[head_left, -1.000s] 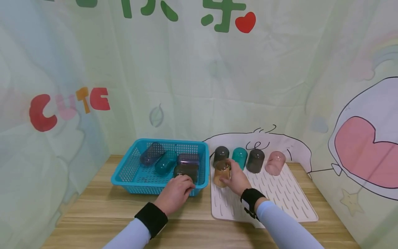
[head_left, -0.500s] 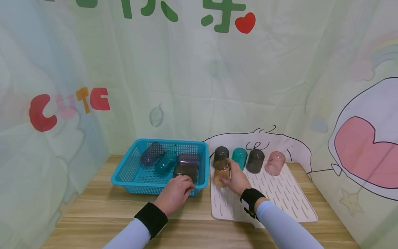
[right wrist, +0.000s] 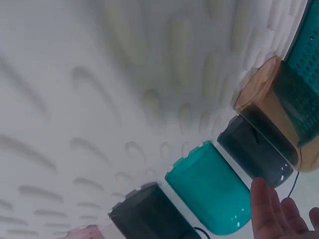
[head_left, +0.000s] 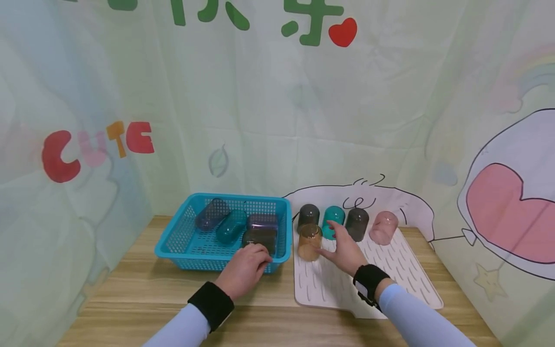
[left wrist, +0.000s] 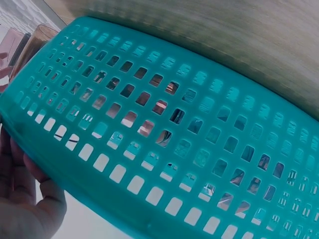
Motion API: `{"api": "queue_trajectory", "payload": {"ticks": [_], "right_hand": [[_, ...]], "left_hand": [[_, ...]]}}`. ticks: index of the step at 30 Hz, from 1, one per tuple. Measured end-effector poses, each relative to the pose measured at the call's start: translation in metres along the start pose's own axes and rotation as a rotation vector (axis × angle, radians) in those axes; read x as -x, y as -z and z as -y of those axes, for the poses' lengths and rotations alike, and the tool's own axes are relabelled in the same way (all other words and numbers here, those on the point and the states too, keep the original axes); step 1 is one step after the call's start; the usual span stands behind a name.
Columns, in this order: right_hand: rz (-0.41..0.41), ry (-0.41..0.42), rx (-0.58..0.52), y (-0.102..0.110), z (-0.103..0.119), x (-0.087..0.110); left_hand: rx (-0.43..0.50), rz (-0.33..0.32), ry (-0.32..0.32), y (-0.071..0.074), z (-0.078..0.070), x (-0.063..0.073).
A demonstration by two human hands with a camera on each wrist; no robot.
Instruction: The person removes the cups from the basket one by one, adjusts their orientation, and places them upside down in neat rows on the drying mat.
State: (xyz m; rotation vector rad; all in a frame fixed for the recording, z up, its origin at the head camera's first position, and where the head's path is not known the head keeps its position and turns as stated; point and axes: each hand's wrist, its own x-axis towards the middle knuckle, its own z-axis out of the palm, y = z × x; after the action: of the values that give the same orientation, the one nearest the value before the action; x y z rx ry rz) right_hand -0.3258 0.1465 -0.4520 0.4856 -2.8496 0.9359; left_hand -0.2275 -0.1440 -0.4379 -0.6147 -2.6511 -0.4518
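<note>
My right hand (head_left: 348,254) is just right of an amber see-through cup (head_left: 310,244), thumb and fingers spread apart with nothing between them. That cup stands upside down on the white ridged drying mat (head_left: 323,289). Behind it is a row of upturned cups: a dark grey cup (head_left: 309,217), a teal cup (head_left: 334,217), another dark grey cup (head_left: 357,225) and a pink cup (head_left: 384,228). My left hand (head_left: 244,270) holds the near rim of the blue plastic basket (head_left: 195,262), its fingers curled over the edge. The left wrist view shows the basket's perforated wall (left wrist: 149,94).
Several cups lie on their sides in the basket, among them a teal cup (head_left: 231,226), a purple cup (head_left: 262,221) and a dark brown cup (head_left: 260,238). Basket and mat sit side by side on a wooden table (head_left: 260,323). A printed curtain (head_left: 260,111) hangs behind.
My right hand has let go of the amber cup and moved a little to the right, its fingers spreading. The cup stays on the mat. The left hand has not moved.
</note>
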Motion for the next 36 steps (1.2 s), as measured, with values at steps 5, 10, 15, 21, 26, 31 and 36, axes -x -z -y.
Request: {"api": "queue_trajectory", "payload": {"ticks": [5, 10, 15, 21, 26, 31, 36], "right_hand": [[0.026, 0.019, 0.036, 0.019, -0.008, 0.016], [0.064, 0.016, 0.057, 0.030, -0.017, 0.034], [0.119, 0.001, 0.097, 0.031, -0.025, 0.051], [0.189, 0.021, 0.132, 0.030, -0.028, 0.071], [0.255, 0.077, 0.151, 0.028, -0.033, 0.083], [0.308, 0.089, 0.160, 0.024, -0.037, 0.091], [0.315, 0.126, 0.199, 0.019, -0.043, 0.096]], "left_hand": [[0.013, 0.002, 0.009, -0.001, -0.001, -0.001], [0.009, 0.003, 0.012, -0.001, -0.002, -0.002], [0.007, -0.004, 0.011, -0.001, -0.002, -0.001], [0.022, -0.006, 0.008, 0.001, -0.003, 0.000], [0.023, -0.010, 0.001, 0.001, -0.003, 0.000], [0.010, -0.015, -0.009, 0.000, -0.002, 0.000], [0.008, -0.008, 0.001, 0.000, -0.003, 0.000]]}}
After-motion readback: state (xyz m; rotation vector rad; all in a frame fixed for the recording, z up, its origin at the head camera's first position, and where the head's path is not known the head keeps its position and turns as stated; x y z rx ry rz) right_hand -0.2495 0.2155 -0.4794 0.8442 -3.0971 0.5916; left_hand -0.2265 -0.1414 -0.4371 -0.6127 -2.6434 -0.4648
